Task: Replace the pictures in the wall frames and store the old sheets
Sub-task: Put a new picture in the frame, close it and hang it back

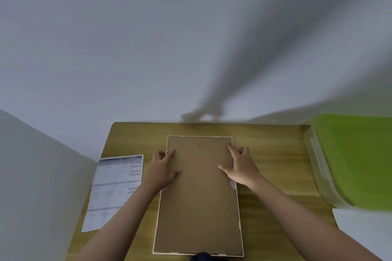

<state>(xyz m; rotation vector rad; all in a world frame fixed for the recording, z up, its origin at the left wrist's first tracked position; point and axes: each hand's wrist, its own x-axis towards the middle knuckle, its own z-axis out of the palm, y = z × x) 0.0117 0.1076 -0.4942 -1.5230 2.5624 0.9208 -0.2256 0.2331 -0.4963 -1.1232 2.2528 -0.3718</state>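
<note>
A picture frame (198,197) lies face down on the wooden desk (273,167), its brown backing board (197,214) uppermost and bordered by a thin pale rim. The left hand (163,170) rests at the board's left edge near the far end, its fingers extended onto the board and over the rim; the right hand (240,167) rests at the opposite edge, fingers spread and lying flat on the board. Neither hand is closed around anything; both press or touch with straight fingers. Small pale tabs show along the rim at the far and near ends, though whether they are turned in or out is too fine to tell. A printed sheet (115,190) lies flat on the desk to the left of the frame, apart from it and overhanging the near left edge of the desk. A translucent storage box with a green lid (358,161) stands at the right end of the desk, and a white sheet (364,229) lies just in front of it. The step in hand appears to be work on the frame's back, either freeing or securing the backing board at its side edges. The next move would call for fingertip work on the retaining tabs along the rim, with the board kept level so that it does not shift.
</note>
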